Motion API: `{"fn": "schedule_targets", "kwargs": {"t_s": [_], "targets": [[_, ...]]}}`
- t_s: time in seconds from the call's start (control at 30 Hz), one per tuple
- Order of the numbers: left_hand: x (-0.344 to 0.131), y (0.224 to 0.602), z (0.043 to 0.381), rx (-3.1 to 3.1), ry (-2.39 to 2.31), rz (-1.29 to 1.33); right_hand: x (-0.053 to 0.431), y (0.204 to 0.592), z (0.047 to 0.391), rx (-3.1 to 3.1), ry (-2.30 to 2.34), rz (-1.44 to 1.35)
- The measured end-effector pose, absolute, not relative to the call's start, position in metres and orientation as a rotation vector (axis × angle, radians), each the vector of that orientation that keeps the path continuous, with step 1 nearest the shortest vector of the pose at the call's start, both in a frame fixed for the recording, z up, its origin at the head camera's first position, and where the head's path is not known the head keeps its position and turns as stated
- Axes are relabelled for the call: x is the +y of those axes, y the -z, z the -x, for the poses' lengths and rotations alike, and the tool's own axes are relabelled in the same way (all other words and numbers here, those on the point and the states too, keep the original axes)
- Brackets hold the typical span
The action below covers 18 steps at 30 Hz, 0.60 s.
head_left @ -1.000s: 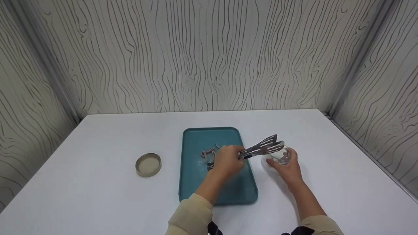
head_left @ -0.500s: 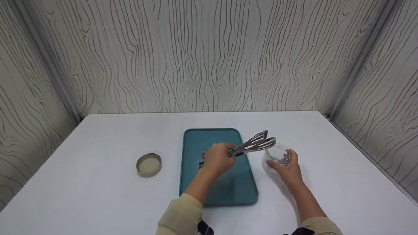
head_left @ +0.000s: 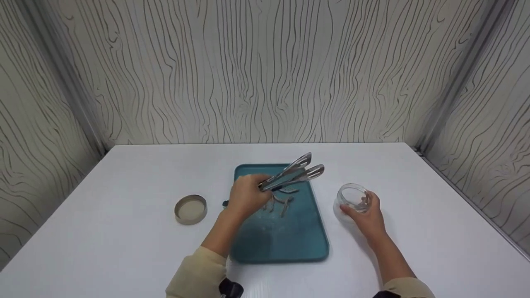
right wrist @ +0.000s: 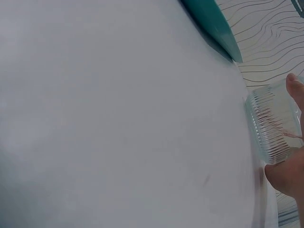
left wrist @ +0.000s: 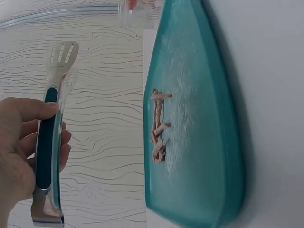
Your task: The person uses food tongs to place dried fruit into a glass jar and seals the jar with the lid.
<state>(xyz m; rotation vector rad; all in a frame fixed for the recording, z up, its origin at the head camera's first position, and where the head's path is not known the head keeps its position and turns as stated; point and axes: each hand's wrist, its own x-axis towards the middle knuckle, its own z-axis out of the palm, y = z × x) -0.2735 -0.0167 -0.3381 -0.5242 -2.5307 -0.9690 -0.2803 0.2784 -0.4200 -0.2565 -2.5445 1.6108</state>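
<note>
My left hand [head_left: 248, 194] grips metal tongs [left wrist: 47, 137] with dark handle inlays and slotted ends, held above the teal tray [head_left: 290, 244]. The tong ends [head_left: 304, 169] stand apart with nothing between them. On the tray lie several brownish, twisted strips [left wrist: 159, 118], partly behind the left hand in the head view. To the right of the tray, my right hand [head_left: 368, 215] holds a clear glass jar [head_left: 345, 198] on the table, thumb and fingers round its side. Through the ribbed jar wall [right wrist: 268, 123], a brownish strip shows inside.
A round, shallow beige lid [head_left: 190, 210] lies on the white table [head_left: 124, 248] left of the tray. Pale, wood-patterned panels [head_left: 256, 74] stand behind and on both sides of the table.
My left hand has moved left with the tongs, from over the jar to above the tray, uncovering more strips. The right hand keeps its hold on the jar.
</note>
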Motion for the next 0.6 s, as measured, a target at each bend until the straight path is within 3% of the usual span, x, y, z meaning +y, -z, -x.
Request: {"fn": "schedule_targets", "kwargs": {"t_s": [0.6], "targets": [[-0.073,0.341,0.265,-2.555,1.008,0.312,0.277,0.420,0.279,-2.522,-1.602,0.243]]}}
